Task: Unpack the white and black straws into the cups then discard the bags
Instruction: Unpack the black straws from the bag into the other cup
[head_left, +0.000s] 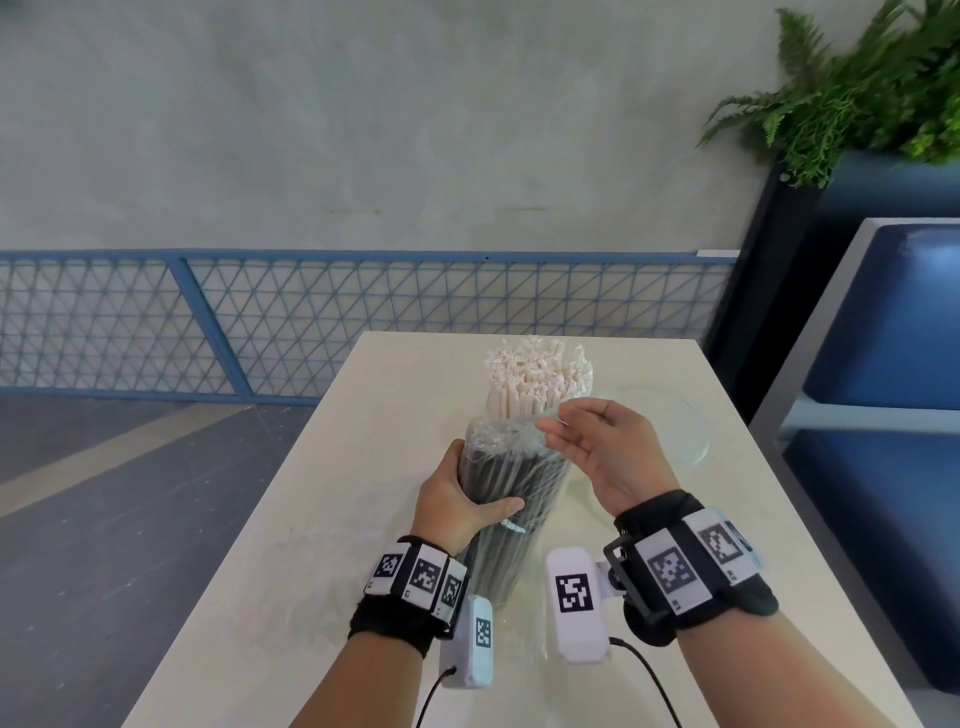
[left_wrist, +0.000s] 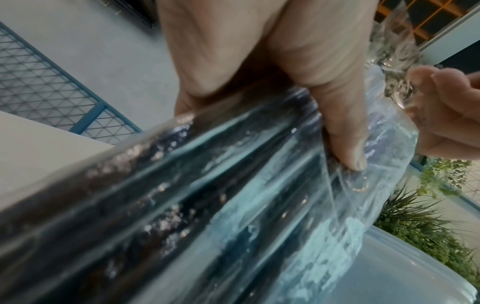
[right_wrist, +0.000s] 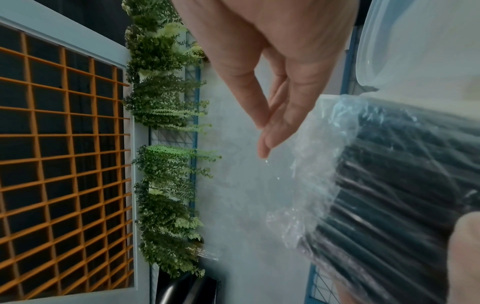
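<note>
A clear bag of black straws (head_left: 519, 478) stands tilted on the white table (head_left: 363, 415). My left hand (head_left: 462, 493) grips the bag round its middle, thumb across the front (left_wrist: 337, 123). At the bag's crumpled top, my right hand (head_left: 587, 447) is palm up, and its thumb and fingers (right_wrist: 265, 131) pinch the loose plastic. The black straws (right_wrist: 402, 185) show through the film. White straws (head_left: 535, 384) stand upright just behind, their base hidden. A clear cup (head_left: 670, 431) sits to the right, next to my right hand.
A blue padded bench (head_left: 883, 338) runs along the table's right side, with a fern planter (head_left: 857, 93) behind it. A blue mesh railing (head_left: 311, 322) stands beyond the table's far edge. Thin clear film (head_left: 311, 545) lies on the table at left.
</note>
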